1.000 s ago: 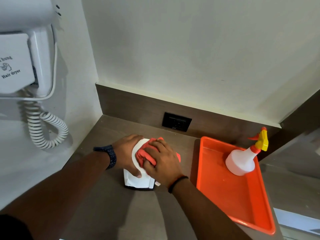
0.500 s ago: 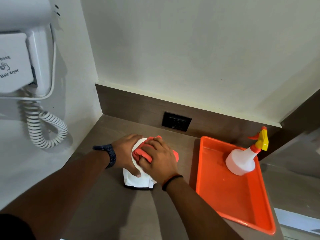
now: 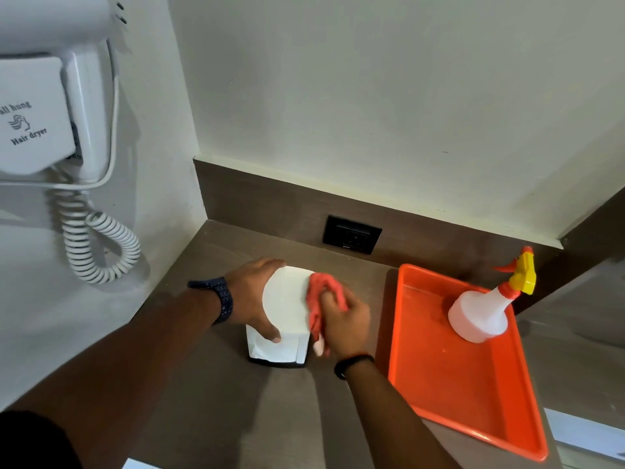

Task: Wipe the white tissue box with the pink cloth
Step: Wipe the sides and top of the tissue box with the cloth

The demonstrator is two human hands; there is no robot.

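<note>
The white tissue box (image 3: 286,306) stands upright on the brown counter, on a dark base. My left hand (image 3: 252,299) grips its left side, thumb on the front face and fingers over the far edge. My right hand (image 3: 345,324) holds the bunched pink cloth (image 3: 321,292) against the box's right side and top right edge. The box's top is bare and fully in sight. Part of the cloth hangs down beside the box under my right hand.
An orange tray (image 3: 473,394) lies to the right, with a white spray bottle (image 3: 483,309) with a yellow and orange nozzle in its far corner. A black wall socket (image 3: 351,234) sits behind the box. A wall-hung hair dryer (image 3: 50,106) with a coiled cord hangs at the left.
My right hand has slid the pink cloth from the top of the box off to its right side, uncovering the top. My left hand has kept its hold on the box.
</note>
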